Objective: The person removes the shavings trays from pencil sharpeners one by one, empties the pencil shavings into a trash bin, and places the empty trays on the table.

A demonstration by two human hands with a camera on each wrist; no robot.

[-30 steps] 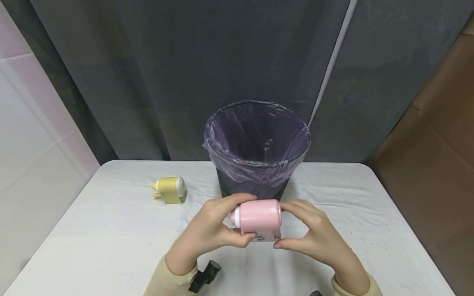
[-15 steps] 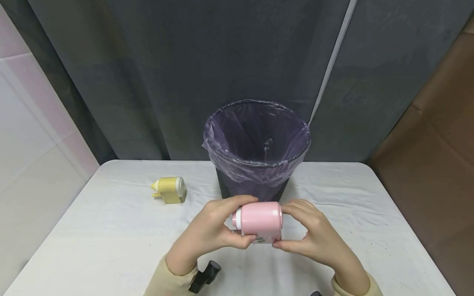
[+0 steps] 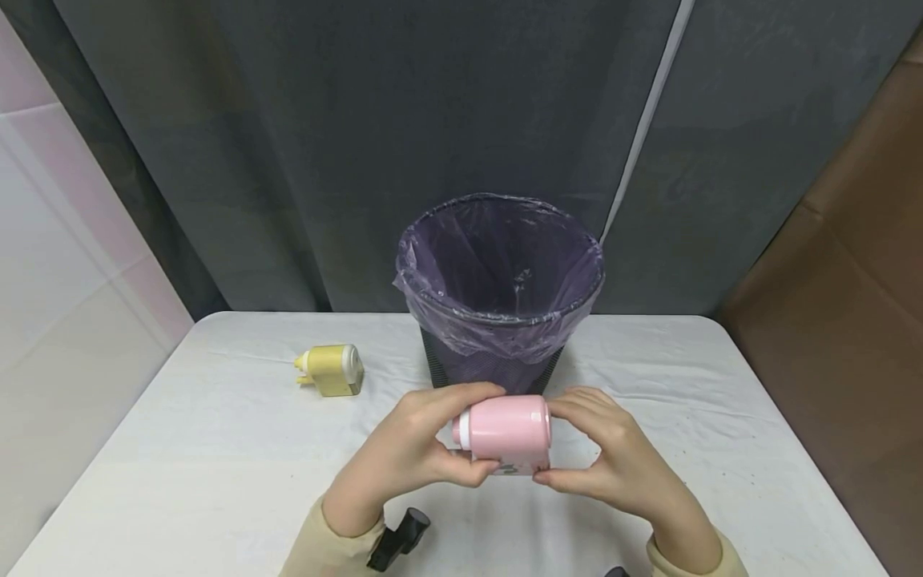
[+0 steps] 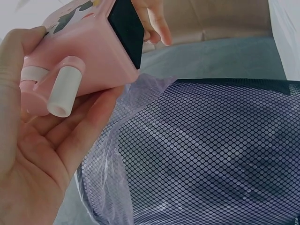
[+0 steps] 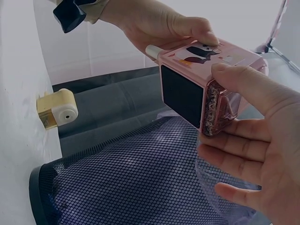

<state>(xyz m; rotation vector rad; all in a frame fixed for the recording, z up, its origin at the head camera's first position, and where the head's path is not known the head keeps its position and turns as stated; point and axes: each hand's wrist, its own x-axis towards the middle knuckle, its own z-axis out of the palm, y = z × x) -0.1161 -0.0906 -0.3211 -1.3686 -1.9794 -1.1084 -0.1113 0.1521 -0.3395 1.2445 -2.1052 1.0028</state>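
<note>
Both hands hold a pink crank pencil sharpener (image 3: 509,423) above the table, lying sideways in front of the bin. My left hand (image 3: 411,441) grips its crank end, thumb on the printed face and fingers on the opposite side. The white crank handle (image 4: 65,91) sticks out there in the left wrist view. At the other end, my right hand (image 3: 613,449) pinches the sharpener's clear shavings drawer (image 5: 222,110) between thumb and fingers. Shavings show inside the drawer. A dark flat base (image 5: 182,96) faces the bin side.
A mesh bin (image 3: 433,353) lined with a purple bag (image 3: 497,340) stands just beyond the hands. A yellow sharpener (image 3: 333,371) lies on the white-covered table (image 3: 216,449) to the left. Grey panels close off the back, with a brown sheet (image 3: 851,264) at right.
The sharpener and both hands have shifted very slightly toward me and to the right. The grips look the same, and the bin and yellow sharpener stay where they were.
</note>
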